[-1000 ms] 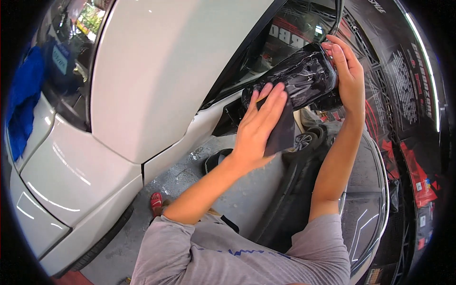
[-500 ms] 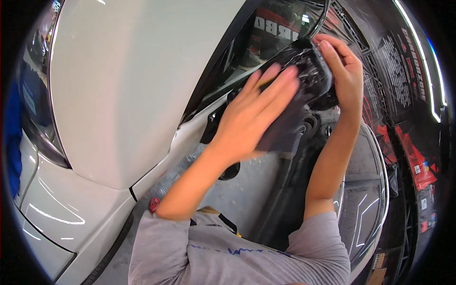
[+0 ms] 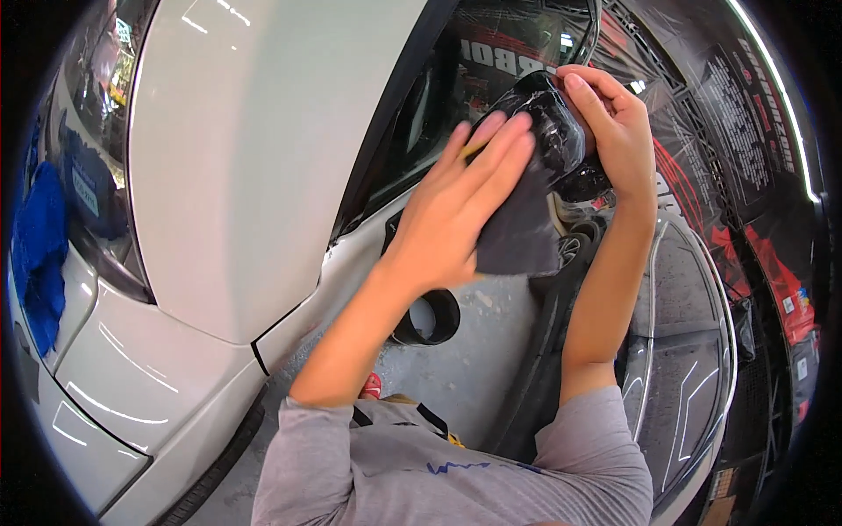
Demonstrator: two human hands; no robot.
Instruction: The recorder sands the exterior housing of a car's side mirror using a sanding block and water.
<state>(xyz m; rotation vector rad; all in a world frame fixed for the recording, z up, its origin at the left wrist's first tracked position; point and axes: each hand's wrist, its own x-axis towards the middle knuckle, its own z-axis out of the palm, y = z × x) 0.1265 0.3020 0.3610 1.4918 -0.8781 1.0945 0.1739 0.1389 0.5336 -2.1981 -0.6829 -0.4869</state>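
The left hand [image 3: 456,206], fingers slightly apart, is lying over a dark sheet [image 3: 524,230] against the black mirror housing [image 3: 559,127] near the side window's [image 3: 504,26] lower edge; the right hand [image 3: 623,145] is curving round its outer edge, grip unclear; uneven pressure could be scratching the gloss

This looks like a car workshop, with a white car [image 3: 237,175], black bucket [image 3: 449,321] and printed banners [image 3: 735,131]

Your left hand [image 3: 449,215] holds a dark gray sheet [image 3: 524,232] on the shiny side mirror [image 3: 559,131]. At two o'clock, your right hand [image 3: 618,136] holds its edge. A black bucket [image 3: 450,318] sits at six, a blue cloth [image 3: 42,263] at nine.
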